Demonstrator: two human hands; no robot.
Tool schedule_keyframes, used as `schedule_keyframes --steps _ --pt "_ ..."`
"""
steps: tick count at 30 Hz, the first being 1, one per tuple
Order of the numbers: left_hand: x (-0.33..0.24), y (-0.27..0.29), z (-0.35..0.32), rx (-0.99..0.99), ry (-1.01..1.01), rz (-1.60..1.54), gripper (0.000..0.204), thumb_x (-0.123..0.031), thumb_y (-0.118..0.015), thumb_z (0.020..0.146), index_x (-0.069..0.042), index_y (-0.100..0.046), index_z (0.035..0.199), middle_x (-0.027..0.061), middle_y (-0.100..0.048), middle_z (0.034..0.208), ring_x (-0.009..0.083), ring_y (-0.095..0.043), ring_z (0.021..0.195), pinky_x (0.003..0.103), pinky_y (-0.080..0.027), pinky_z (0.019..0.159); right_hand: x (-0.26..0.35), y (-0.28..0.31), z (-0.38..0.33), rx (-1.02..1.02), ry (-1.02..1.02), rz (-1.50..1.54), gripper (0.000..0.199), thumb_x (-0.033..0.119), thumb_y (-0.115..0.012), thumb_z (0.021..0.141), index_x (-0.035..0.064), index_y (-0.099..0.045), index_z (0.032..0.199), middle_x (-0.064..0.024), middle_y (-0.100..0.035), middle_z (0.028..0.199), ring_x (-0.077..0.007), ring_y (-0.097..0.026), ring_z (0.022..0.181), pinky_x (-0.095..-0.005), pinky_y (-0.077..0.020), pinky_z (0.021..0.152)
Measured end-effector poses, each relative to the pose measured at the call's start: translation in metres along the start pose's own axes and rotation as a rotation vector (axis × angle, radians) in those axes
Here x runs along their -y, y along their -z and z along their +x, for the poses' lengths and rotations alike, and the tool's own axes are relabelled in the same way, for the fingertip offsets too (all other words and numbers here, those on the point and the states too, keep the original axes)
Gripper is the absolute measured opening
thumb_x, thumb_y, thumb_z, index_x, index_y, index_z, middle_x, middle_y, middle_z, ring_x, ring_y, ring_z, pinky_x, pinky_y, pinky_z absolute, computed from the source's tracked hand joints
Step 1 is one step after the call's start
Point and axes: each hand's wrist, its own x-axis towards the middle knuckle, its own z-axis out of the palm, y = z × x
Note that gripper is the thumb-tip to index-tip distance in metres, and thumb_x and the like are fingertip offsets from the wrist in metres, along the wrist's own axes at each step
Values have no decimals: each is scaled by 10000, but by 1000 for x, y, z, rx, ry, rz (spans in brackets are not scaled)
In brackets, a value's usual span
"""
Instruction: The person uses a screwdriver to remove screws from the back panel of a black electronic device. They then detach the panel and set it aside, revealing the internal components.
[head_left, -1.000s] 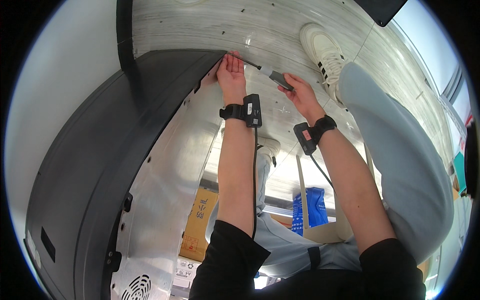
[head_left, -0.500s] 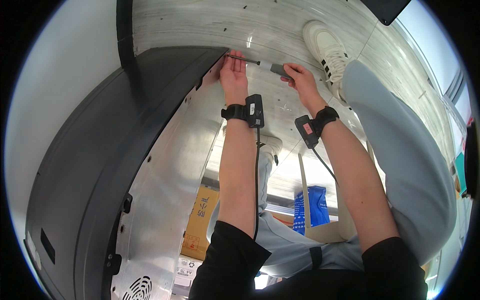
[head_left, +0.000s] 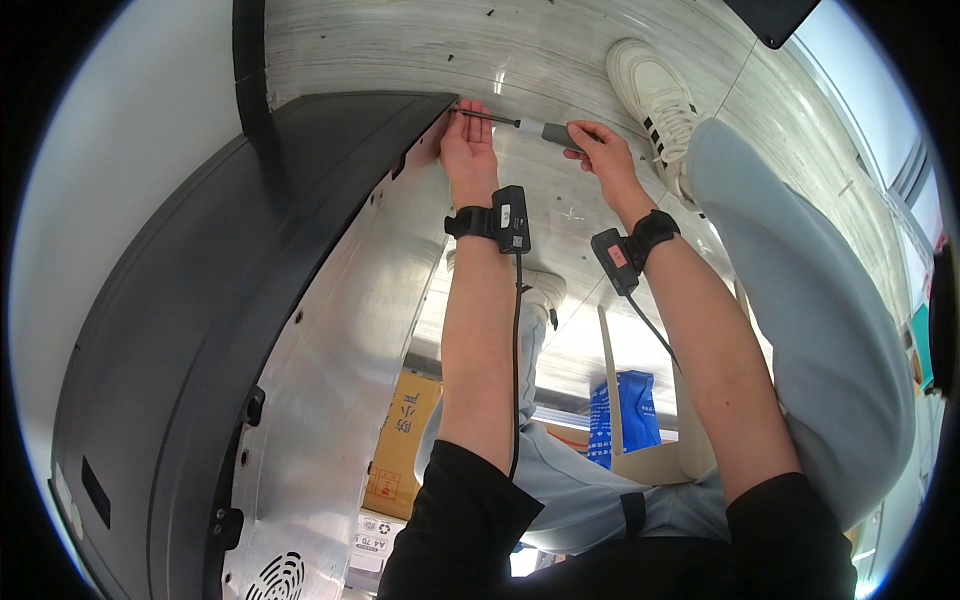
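My right hand (head_left: 605, 162) is closed around the grey handle of a screwdriver (head_left: 532, 128). Its long dark shaft points left, with the tip at the far corner of a metal plate (head_left: 335, 330). That plate borders a large curved black casing (head_left: 190, 270) lying along the left side. Palm up, my left hand (head_left: 468, 158) rests beside the corner under the shaft, fingers stretched out. Whether the fingers touch the shaft or steady the tip is hard to see. The screw, if any, at the tip is too small to make out.
Small dark bits, possibly screws (head_left: 450, 57), lie on the light floor (head_left: 380, 45) beyond the casing. A yellow-brown carton (head_left: 408, 440) stands near the plate's lower end. Between my legs are a blue packet (head_left: 635, 410) and an open box (head_left: 660, 465). A white shoe (head_left: 650, 105) is at the right.
Hardly anything differs. The right-hand fingers have shifted slightly on the screwdriver handle, while its tip stays at the same corner and my left hand keeps its place.
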Motion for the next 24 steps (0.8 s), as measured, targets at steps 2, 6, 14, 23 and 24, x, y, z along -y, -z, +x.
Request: schedule_keyframes --steps 2,6,14,23,24 --pt "0 1 1 0 -3 4 173 -58 -431 905 30 -506 1034 132 -553 1091 261 -543 1031 390 -468 907 2 -1 -1 -9 8 -15 254 212 -630 823 40 -603 1008 -23 -595 854 -115 -623 697 -196 -365 504" --pt "1 -2 -1 -21 -9 31 172 -64 -434 905 25 -508 1032 129 -555 1089 257 -544 1028 388 -469 903 2 -1 -2 -37 23 -39 273 225 -637 818 33 -604 1008 -26 -596 846 -116 -624 679 -197 -358 482" --pt "-2 -1 3 -39 2 15 182 -56 -413 906 28 -502 1040 126 -555 1083 259 -539 1031 393 -461 910 2 -8 -4 -64 127 -86 240 201 -631 821 36 -609 994 -39 -610 842 -115 -624 670 -201 -396 494" --pt "3 -3 -12 80 -28 185 144 -111 -486 892 12 -522 957 123 -579 948 238 -550 976 371 -472 882 -9 -5 -3 -1 119 8 218 159 -645 802 50 -605 986 -26 -592 852 -103 -585 720 -210 -454 588" --pt "4 -2 -14 128 -21 265 141 -121 -506 886 8 -524 941 125 -580 933 233 -554 962 366 -476 873 -13 -3 -1 17 150 26 224 159 -648 801 48 -602 990 -26 -585 868 -101 -576 732 -213 -458 606"
